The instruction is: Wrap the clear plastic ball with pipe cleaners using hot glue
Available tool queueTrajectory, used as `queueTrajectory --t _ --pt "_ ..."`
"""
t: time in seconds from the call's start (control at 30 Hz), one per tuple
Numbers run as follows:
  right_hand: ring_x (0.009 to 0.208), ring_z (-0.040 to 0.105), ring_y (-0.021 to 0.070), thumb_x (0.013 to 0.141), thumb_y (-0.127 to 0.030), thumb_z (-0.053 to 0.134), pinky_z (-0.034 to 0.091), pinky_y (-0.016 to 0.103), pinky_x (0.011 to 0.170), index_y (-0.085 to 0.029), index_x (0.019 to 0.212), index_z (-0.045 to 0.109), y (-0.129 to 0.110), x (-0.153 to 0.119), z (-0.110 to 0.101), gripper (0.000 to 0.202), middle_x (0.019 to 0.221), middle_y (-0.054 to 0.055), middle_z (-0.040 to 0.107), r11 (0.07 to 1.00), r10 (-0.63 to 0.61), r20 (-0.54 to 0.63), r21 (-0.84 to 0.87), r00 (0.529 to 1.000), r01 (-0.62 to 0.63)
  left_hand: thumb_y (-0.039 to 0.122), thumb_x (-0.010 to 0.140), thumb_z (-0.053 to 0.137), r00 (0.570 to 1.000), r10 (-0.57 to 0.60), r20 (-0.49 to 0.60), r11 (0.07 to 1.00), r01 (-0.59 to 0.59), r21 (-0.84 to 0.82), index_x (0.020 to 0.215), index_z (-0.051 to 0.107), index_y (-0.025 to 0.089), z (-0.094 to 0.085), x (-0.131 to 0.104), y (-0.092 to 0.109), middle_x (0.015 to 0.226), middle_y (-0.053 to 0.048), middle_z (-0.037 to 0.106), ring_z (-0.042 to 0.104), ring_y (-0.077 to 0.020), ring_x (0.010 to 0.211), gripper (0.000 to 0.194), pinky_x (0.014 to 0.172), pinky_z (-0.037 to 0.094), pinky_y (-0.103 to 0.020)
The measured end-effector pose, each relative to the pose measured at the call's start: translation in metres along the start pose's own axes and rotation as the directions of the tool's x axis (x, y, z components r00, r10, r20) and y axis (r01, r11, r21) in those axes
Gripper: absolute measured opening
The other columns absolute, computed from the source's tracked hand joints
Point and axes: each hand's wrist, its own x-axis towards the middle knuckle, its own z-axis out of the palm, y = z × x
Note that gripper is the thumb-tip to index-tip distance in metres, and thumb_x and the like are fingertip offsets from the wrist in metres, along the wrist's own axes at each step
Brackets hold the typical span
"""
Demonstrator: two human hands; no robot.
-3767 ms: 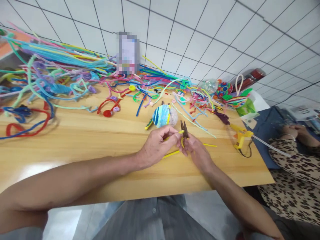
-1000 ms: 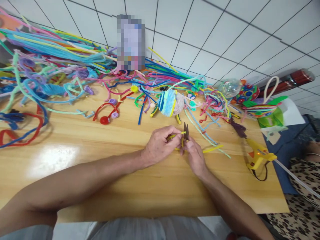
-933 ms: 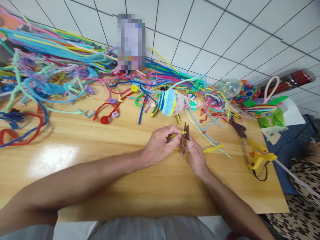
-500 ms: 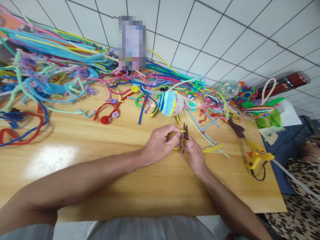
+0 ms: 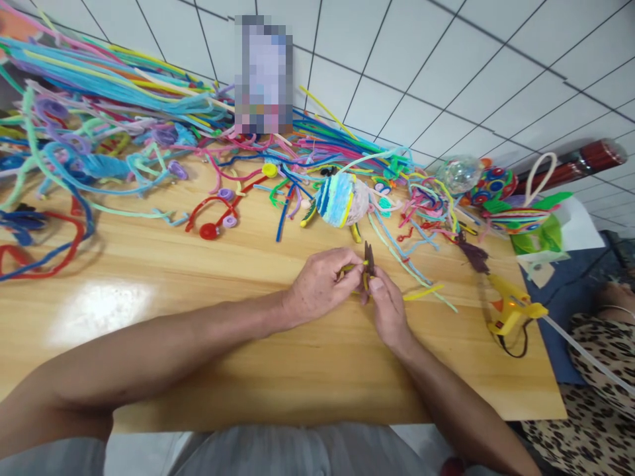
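Observation:
My left hand (image 5: pixel 325 281) is closed in a pinch on a yellow pipe cleaner (image 5: pixel 343 270). Its tip lies at the dark blades of the small scissors (image 5: pixel 368 256), which my right hand (image 5: pixel 389 305) grips with the blades pointing away from me. The blades look nearly closed; I cannot tell whether they touch the pipe cleaner. A longer yellow pipe cleaner piece (image 5: pixel 424 292) lies on the table just right of my right hand. Beyond my hands sits a ball wrapped in blue, yellow and pale pipe cleaners (image 5: pixel 340 201).
A yellow glue gun (image 5: pixel 513 307) with a long stick lies at the right of the wooden table (image 5: pixel 238 370). Bundles of pipe cleaners (image 5: pixel 143 82) line the wall. A red bent piece (image 5: pixel 211 228) is left of centre. Another person's patterned clothing (image 5: pixel 580 430) shows at right.
The scissor blades have come closer together at the yellow pipe cleaner's tip. My left hand has shifted slightly right, and the whole view has moved a little.

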Motion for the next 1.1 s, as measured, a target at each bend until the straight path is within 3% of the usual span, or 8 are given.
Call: queueTrajectory --t 0.2,0.33,0.5,0.83,1.1 --pt "0.083 0.059 0.0251 0.104 -0.064 0.049 0.051 0.04 0.081 -0.025 0.098 0.067 -0.005 0.0 -0.001 0.043 0.073 0.0 0.051 0.99 -0.079 -0.004 -0.115 0.997 0.079 0.012 0.096 0.06 1.0 0.01 -0.008 1.0 -0.01 0.006 0.087 0.072 0.018 0.0 0.0 0.001 0.079 0.0 0.076 0.067 -0.0115 0.07 0.016 0.069 0.049 -0.022" --pt "0.088 0.062 0.025 0.107 -0.061 0.046 0.051 0.04 0.084 -0.026 0.104 0.067 -0.004 0.0 -0.002 0.041 0.082 0.002 0.06 0.978 -0.119 0.009 -0.169 0.993 0.119 0.014 0.096 0.059 1.0 -0.024 0.0 1.0 0.024 0.01 0.087 0.073 0.019 0.0 0.0 0.003 0.079 0.0 0.077 0.067 -0.0122 0.07 0.017 0.07 0.05 -0.023" --pt "0.087 0.06 0.0235 0.108 -0.056 0.045 0.047 0.039 0.081 -0.025 0.105 0.066 -0.004 0.0 -0.004 0.038 0.094 0.004 0.066 0.952 -0.171 0.015 -0.254 0.985 0.169 0.015 0.096 0.058 1.0 -0.022 -0.003 1.0 0.022 0.017 0.085 0.072 0.019 0.0 0.0 0.004 0.078 -0.001 0.077 0.067 -0.0124 0.069 0.019 0.069 0.049 -0.024" --pt "0.072 0.052 0.0198 0.107 -0.051 0.045 0.039 0.035 0.068 -0.026 0.082 0.053 -0.002 -0.001 -0.007 0.037 0.075 0.0 0.056 0.936 -0.154 0.002 -0.32 0.988 0.147 0.014 0.096 0.057 1.0 -0.022 0.015 0.999 0.022 0.036 0.085 0.072 0.018 -0.001 -0.001 0.005 0.079 -0.001 0.077 0.068 -0.0124 0.07 0.019 0.069 0.049 -0.024" --pt "0.065 0.049 0.0176 0.108 -0.045 0.043 0.037 0.033 0.063 -0.026 0.081 0.05 -0.002 0.004 -0.013 0.034 0.069 -0.002 0.052 0.874 -0.212 0.071 -0.433 0.975 0.221 0.013 0.096 0.055 1.0 0.016 0.006 0.999 -0.016 0.043 0.082 0.07 0.017 0.001 -0.003 0.0 0.076 -0.001 0.075 0.067 -0.0117 0.068 0.02 0.067 0.048 -0.023"
